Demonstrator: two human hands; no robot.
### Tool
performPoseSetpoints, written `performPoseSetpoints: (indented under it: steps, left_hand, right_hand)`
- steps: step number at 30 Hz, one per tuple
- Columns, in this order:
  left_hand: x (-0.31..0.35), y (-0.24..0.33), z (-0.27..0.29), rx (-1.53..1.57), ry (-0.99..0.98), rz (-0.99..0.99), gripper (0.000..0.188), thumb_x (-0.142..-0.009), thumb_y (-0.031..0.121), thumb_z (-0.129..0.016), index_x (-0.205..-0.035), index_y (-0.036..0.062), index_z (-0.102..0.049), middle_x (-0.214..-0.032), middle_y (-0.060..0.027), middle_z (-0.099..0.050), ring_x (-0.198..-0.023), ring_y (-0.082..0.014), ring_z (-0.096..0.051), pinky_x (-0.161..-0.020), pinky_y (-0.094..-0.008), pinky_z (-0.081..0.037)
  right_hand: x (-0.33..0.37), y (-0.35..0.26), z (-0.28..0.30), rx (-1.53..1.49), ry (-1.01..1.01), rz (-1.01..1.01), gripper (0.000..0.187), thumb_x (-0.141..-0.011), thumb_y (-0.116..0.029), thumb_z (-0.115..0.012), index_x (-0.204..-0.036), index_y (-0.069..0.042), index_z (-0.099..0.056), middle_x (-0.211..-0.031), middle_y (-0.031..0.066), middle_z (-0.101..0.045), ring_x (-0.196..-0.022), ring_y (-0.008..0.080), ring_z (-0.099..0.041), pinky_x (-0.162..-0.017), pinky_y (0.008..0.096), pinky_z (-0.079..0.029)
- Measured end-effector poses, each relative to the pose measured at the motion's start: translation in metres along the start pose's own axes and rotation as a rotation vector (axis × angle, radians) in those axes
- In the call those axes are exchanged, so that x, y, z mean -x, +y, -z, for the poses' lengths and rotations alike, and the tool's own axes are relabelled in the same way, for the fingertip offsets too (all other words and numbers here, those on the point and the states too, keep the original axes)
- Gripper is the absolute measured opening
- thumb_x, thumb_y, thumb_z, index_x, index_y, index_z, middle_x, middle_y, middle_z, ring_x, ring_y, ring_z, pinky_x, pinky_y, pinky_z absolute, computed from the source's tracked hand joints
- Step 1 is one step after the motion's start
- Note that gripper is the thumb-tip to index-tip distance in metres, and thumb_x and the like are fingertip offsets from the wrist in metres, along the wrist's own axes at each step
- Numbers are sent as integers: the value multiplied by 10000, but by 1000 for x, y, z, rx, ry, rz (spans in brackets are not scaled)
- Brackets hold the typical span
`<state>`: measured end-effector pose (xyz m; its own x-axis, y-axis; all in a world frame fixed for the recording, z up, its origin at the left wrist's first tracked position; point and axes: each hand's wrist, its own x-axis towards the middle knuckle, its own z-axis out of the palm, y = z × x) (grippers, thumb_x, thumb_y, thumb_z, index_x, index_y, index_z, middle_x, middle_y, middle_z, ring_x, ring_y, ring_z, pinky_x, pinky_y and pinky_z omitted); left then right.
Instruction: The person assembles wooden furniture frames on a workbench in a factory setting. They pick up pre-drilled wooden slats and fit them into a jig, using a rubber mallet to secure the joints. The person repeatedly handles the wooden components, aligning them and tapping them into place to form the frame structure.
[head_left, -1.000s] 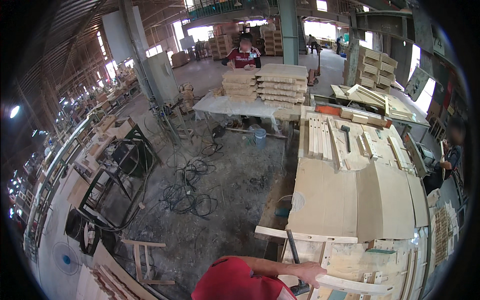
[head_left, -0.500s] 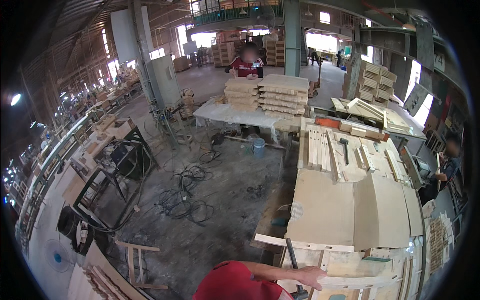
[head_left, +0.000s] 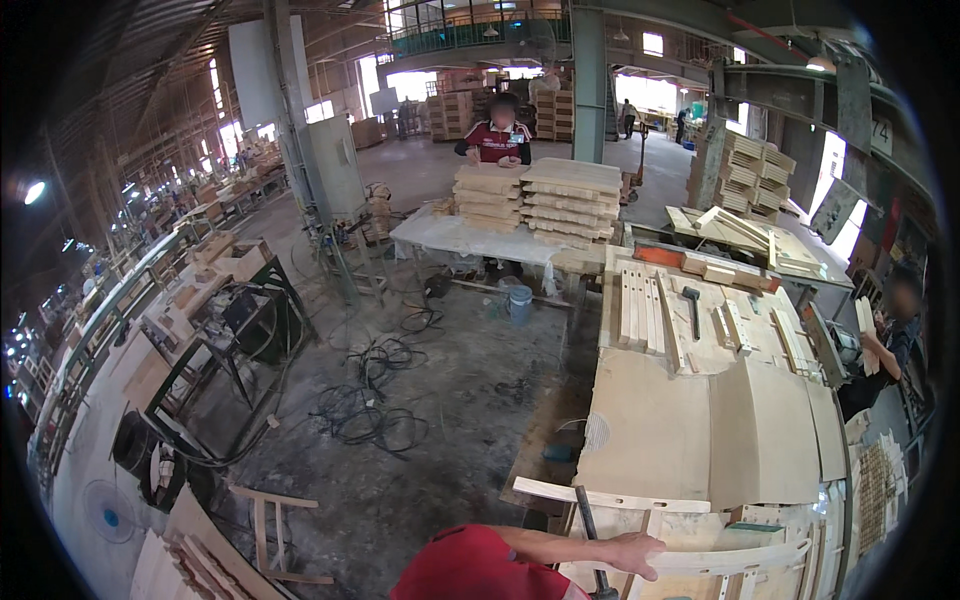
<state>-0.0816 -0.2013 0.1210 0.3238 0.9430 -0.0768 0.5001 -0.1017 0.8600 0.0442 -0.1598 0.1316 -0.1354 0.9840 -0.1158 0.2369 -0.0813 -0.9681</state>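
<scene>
Wood rail (head_left: 735, 562) @ L grip (head_left: 633, 554)

Pale rail (head_left: 735, 560) smooth matt wood; brown sheet (head_left: 650, 420) matt cardboard; red sleeve (head_left: 475, 565) cloth

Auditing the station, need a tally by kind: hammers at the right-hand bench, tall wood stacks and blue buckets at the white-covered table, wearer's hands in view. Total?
Hammers: 2
Tall wood stacks: 2
Blue bucket: 1
Left hand: 1
Total: 6
</scene>
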Motion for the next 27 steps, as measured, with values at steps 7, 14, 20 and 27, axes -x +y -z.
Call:
performPoseSetpoints:
  steps: [7, 14, 20, 27]
  left_hand:
    - [5, -18, -10, 18, 9, 53, 593, -704, 401, -770, -1089, -23, -618, -999, -250, -665, -989, -412, -643, -852, -488, -497]
    - [-1, -27, -20, 6, -35, 118, 627, -721, 419, -769, -1146, -16, -617, -1088, -269, -661, -1075, -421, -631, -917, -483, -495]
    - [-32, -63, -56, -70, -163, 30, 744, -807, 436, -740, -1342, -38, -533, -1280, -286, -600, -1214, -414, -570, -1040, -475, -452]
    - [-106, -19, -88, -290, -305, 71, 607, -847, 411, -715, -1219, -33, -533, -1085, -284, -679, -1021, -474, -648, -891, -524, -513]
  right_hand:
    - [-5, 11, 22, 118, 119, 70, 701, -855, -394, -725, -1396, 6, -525, -1343, 246, -588, -1236, 387, -569, -1041, 441, -455]
    - [35, 77, 116, 542, 647, 2, 707, -852, -397, -727, -1396, 6, -525, -1350, 256, -586, -1243, 399, -568, -1045, 446, -455]
    - [188, 177, 212, 788, 1076, -634, 711, -848, -399, -728, -1396, 7, -525, -1357, 264, -584, -1249, 410, -566, -1048, 450, -455]
    - [225, 215, 235, 633, 1197, -637, 550, -777, -374, -754, -1214, -64, -629, -1114, 240, -663, -1039, 443, -636, -897, 501, -509]
